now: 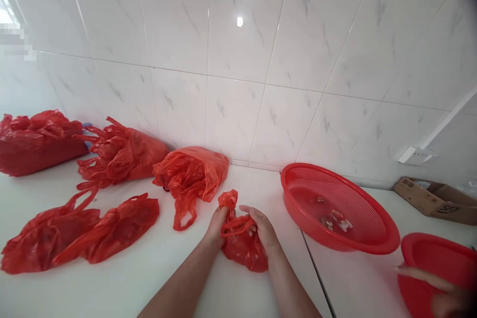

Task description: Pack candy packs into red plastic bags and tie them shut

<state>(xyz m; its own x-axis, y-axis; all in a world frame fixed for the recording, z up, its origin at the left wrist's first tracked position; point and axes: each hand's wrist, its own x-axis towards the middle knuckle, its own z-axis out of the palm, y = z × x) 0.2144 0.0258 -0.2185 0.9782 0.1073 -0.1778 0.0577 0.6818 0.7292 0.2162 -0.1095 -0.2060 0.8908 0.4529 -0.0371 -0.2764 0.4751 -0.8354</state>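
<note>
A small red plastic bag rests on the white counter in front of me, with something inside. My left hand grips one of its handles, pulled up into a bunch. My right hand is closed on the other handle, the loop wrapped over its fingers. Both hands press against the bag's neck.
Several filled red bags lie at the left and centre. A red perforated basket with a few small items stands to the right. Another person's hand touches a second red basin. A cardboard box sits far right.
</note>
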